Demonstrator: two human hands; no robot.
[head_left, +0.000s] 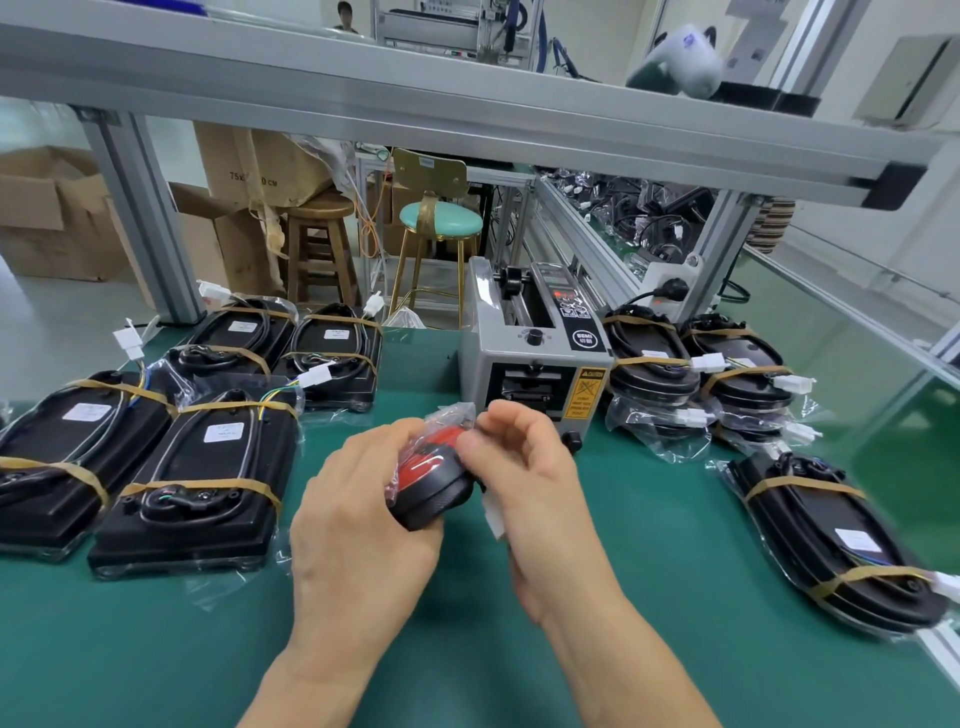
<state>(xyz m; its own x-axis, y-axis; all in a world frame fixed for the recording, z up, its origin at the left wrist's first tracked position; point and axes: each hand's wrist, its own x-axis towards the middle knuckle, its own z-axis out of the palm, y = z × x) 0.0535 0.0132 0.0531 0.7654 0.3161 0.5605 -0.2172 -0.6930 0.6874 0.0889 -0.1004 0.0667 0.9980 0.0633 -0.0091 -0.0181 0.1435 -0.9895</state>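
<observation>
Centrally, a rounded black-and-red part (434, 480) in clear crinkled wrap is sitting between both hands above the green mat (156, 649), the left hand (358, 530) gripping its side while the right hand (524, 467) is pinching the wrap at its top.

This is a factory floor, a packing station on an assembly line. The desk (415, 374) has a green mat and stands under an aluminium-profile frame (467, 119). Identical black units (202, 467), each bagged, labelled and rubber-banded, lie in rows around a grey tape dispenser (535, 358). Cardboard cartons (47, 218) and stools (317, 239) stand behind, and the neighbouring bench (582, 228) is heaped with cables (649, 213). A left hand (358, 525) and right hand (524, 483) hold one more bagged part (436, 478).
</observation>
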